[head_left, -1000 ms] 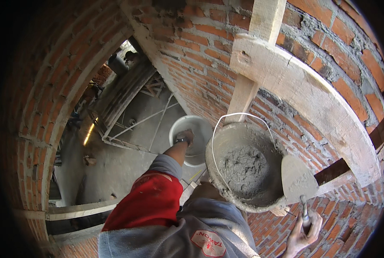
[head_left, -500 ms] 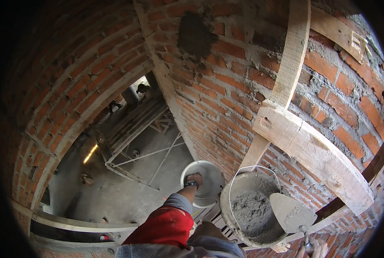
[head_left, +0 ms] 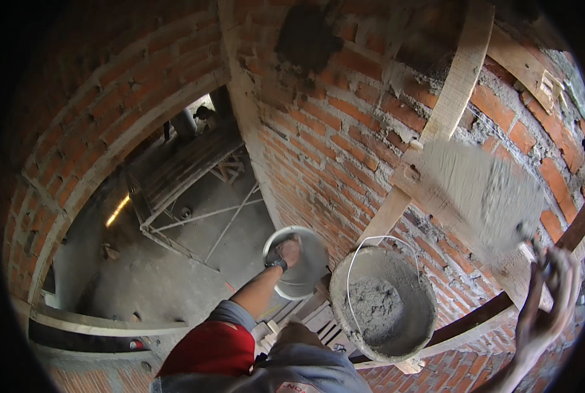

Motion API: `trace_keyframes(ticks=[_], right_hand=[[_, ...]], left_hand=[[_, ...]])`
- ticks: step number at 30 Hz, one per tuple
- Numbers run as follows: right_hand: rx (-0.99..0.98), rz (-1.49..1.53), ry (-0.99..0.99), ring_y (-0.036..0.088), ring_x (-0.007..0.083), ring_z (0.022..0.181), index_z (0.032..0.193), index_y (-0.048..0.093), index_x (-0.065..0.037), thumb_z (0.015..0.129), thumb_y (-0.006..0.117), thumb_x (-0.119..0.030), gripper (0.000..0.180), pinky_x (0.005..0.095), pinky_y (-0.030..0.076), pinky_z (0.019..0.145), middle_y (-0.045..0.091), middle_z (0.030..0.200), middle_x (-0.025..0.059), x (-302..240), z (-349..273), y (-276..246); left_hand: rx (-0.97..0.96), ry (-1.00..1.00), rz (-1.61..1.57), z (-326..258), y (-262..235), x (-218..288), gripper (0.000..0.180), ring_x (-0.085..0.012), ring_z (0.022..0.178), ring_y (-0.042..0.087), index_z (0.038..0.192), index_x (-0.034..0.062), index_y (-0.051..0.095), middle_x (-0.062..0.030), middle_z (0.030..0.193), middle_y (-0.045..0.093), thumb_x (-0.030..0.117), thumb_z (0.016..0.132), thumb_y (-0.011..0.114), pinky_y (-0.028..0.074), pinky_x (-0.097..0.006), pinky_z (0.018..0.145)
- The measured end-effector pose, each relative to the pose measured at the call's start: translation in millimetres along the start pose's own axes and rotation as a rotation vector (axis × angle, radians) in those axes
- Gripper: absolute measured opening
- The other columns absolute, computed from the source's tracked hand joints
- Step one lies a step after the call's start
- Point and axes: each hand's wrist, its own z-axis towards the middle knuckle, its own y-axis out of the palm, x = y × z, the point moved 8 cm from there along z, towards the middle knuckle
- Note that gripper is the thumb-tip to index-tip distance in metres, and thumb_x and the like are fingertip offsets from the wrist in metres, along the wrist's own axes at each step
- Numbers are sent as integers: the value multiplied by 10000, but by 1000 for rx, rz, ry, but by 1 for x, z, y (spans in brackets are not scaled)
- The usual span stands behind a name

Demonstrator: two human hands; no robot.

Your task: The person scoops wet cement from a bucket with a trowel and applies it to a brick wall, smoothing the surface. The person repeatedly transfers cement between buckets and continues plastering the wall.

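Left hand (head_left: 288, 250): arm (head_left: 252, 295) extended, wrist (head_left: 277, 264) behind fingers. Right hand (head_left: 546, 314): fingers (head_left: 561, 265) curled, wrist and forearm (head_left: 513, 372) below them.

Dim interior, black-rimmed and bowed by fisheye distortion; a narrow yellow light streak (head_left: 117, 210) glows against the shadowed grey concrete floor (head_left: 158, 272); motion smears the flat grey metal trowel (head_left: 482, 190).

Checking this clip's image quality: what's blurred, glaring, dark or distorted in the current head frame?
Head view: motion blur streaks the trowel, while the mortar bucket stays fairly crisp; head view: a bright strip of light glares at left, beside dim floor; head view: corners fall to black and the lower-left beam bows, as fisheye lenses do.
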Motion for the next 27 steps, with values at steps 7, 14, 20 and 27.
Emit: trace_keyframes(ticks=[7,14,20,27], right_hand=[[40,36,-157,690,217,1105,1263,650,-31,984,658,-23,280,362,561,949,680,1171,127,26,67,73],[-203,67,11,701,269,1168,1334,631,-68,1013,660,-153,333,399,565,973,714,1250,147,61,55,117],[-156,69,-47,738,236,1002,1193,696,-63,981,632,-215,269,397,586,854,757,1061,132,55,27,121],[-1,-214,-214,748,232,896,1057,727,-59,884,638,-159,219,391,597,744,757,928,118,7,13,80]], left_hand=[[217,-11,-460,-48,-99,6,313,-365,941,712,1290,173,602,-183,983,724,126,983,562,540,-480,828],[373,111,-685,-90,-148,3,241,-246,901,678,1196,74,643,-90,994,707,224,1007,647,533,-391,854],[389,225,-499,-64,-181,0,345,-264,1152,640,1305,58,646,-119,1247,682,209,1021,522,506,-416,1005],[59,-88,-1022,-82,-166,-12,439,-35,611,443,1442,158,591,34,892,629,112,1049,402,343,-182,508]])
